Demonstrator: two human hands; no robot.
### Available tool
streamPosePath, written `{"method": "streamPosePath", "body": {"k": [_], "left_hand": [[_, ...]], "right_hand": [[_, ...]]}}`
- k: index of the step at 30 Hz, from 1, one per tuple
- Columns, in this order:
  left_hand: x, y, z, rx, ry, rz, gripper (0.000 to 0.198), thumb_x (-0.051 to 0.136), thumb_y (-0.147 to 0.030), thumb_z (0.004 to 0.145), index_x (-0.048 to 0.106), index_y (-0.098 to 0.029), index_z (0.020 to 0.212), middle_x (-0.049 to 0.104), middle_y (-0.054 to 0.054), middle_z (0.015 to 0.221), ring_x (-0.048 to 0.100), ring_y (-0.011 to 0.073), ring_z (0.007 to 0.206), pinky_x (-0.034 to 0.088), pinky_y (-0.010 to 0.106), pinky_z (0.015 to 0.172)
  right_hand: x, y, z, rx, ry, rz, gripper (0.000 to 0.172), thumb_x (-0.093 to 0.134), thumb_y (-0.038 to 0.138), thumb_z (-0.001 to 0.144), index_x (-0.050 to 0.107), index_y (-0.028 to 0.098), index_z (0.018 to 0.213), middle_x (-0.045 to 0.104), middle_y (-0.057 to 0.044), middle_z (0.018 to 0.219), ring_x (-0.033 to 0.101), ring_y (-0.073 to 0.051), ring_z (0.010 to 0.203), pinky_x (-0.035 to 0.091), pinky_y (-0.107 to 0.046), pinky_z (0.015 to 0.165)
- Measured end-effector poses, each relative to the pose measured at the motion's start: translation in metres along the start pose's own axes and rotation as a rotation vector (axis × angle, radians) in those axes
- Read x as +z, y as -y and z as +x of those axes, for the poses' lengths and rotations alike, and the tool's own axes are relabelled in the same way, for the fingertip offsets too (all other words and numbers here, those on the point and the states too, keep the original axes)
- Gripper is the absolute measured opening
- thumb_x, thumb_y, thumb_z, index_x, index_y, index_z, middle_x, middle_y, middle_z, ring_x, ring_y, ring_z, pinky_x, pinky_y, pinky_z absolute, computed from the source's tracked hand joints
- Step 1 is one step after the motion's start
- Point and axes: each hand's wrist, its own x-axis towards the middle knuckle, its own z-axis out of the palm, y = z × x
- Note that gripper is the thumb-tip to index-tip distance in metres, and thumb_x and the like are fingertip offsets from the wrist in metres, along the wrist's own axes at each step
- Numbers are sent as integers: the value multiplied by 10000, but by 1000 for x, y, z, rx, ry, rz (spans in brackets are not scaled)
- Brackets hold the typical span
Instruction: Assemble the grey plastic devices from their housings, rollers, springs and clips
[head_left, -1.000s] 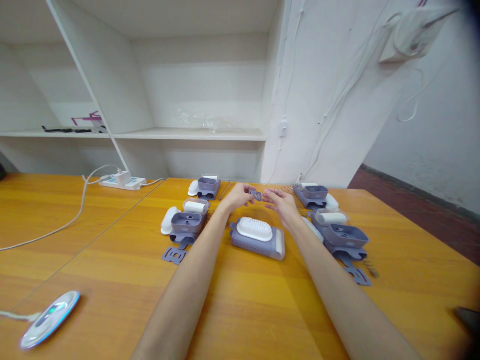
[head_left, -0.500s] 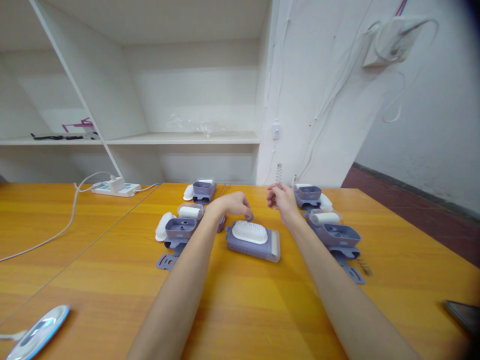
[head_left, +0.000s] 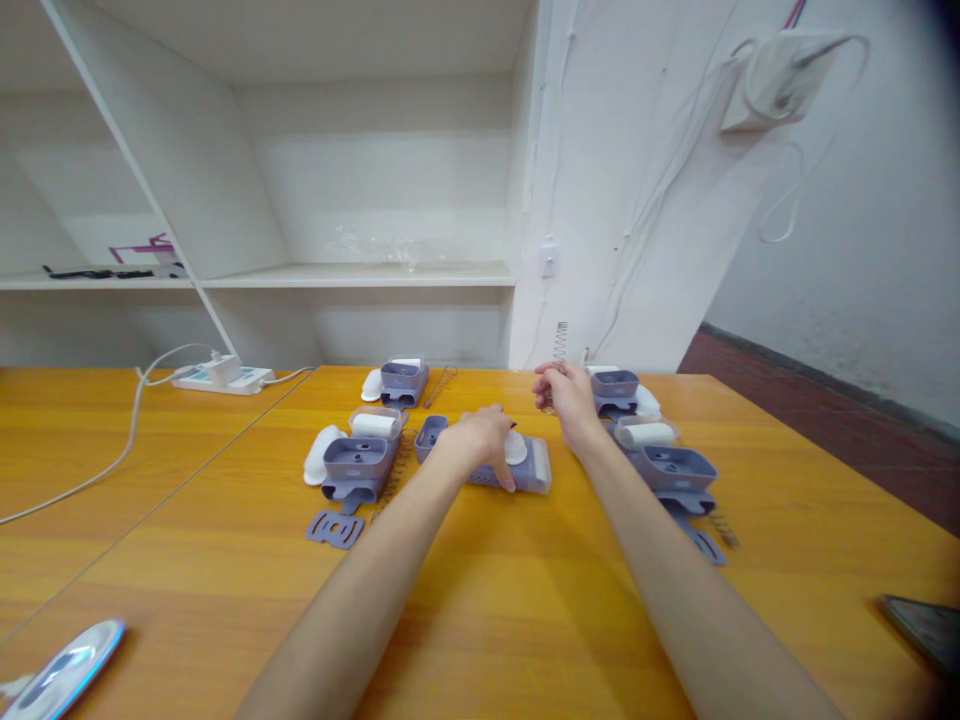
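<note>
My left hand (head_left: pixel 484 440) lies over a purple-grey box with a white brush on top (head_left: pixel 525 466) in the middle of the table, fingers curled round its near side. My right hand (head_left: pixel 564 395) is raised just behind it and pinches a thin metal spring (head_left: pixel 559 342) that stands upright above the fingers. A small purple tray piece (head_left: pixel 430 436) lies just left of my left hand.
Purple-grey trays with white parts stand left (head_left: pixel 360 457) and right (head_left: pixel 671 467) of the hands, with more behind (head_left: pixel 402 377). A flat purple piece (head_left: pixel 334 528) lies front left. A power strip (head_left: pixel 214 377), a white disc (head_left: pixel 64 668) and a dark phone (head_left: pixel 924 620) sit on the orange table (head_left: pixel 510 600).
My left hand dropped from mid-air onto the brush box. My right hand drew apart from it and lifted a spring upright.
</note>
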Motion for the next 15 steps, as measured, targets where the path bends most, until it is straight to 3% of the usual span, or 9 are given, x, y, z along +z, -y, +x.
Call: {"method": "streamPosePath", "body": {"k": [2, 5, 11, 15], "left_hand": [[9, 10, 16, 34, -171, -14, 658, 795, -460, 487, 621, -138, 1034, 583, 131, 1074, 574, 307, 972, 447, 364, 828], [20, 20, 38, 48, -324, -14, 551, 755, -396, 607, 601, -121, 1059, 552, 140, 1110, 528, 311, 1040, 388, 387, 910], [29, 29, 57, 129, -448, -43, 552, 732, -306, 668, 534, -182, 1169, 502, 92, 1219, 492, 268, 1100, 345, 357, 961], [31, 35, 58, 144, -601, -126, 569, 734, -314, 663, 533, -161, 1173, 513, 102, 1186, 495, 261, 1094, 361, 362, 955]], "right_hand": [[0, -1, 1, -3, -13, 2, 114, 487, 188, 594, 524, 186, 702, 520, 67, 450, 447, -77, 326, 336, -172, 330], [-2, -7, 4, -14, -38, 12, 117, 512, 211, 621, 534, 188, 734, 531, 63, 465, 480, -86, 351, 382, -180, 356], [0, -30, 3, 28, -51, 44, 233, 532, 348, 730, 526, 213, 919, 571, 49, 501, 557, -132, 399, 460, -224, 399], [1, -42, 1, 71, -49, 41, 313, 530, 450, 768, 519, 214, 973, 619, 17, 565, 598, -152, 438, 476, -233, 390]]}}
